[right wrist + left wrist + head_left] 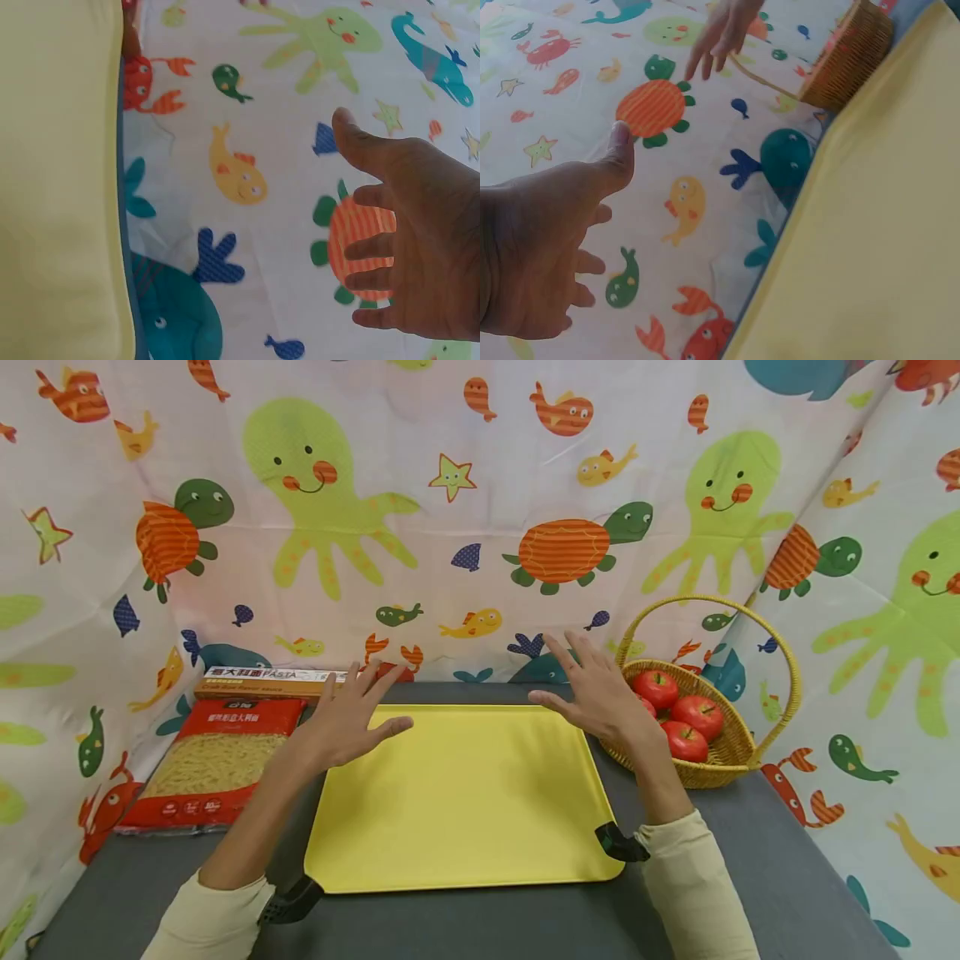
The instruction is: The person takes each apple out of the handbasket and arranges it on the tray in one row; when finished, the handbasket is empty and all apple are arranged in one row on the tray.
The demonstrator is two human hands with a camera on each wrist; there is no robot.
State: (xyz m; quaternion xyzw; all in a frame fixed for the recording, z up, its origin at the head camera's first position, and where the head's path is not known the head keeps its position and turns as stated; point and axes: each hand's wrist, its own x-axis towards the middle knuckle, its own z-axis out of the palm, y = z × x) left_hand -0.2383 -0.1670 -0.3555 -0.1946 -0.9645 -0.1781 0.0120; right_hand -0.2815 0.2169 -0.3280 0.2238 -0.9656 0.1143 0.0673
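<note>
Both hands hover in the air with fingers spread, and neither holds anything. My left hand (341, 722) is over the left edge of a yellow tray (465, 802), nearest the red pasta bag (225, 752). Over the tray's right side is my right hand (596, 689), close to a wicker basket (731, 752) of red apples (697, 717). The left wrist view shows the left hand (547, 240) with its thumb raised, apart from the tray. In the right wrist view the right hand (420, 240) likewise touches nothing.
A pasta box (255, 681) lies behind the bag at the back left. The basket's tall handle (793, 685) arches up at the right. A dark grey table (450, 927) bears everything, with a sea-animal print curtain (472, 602) at the back and sides.
</note>
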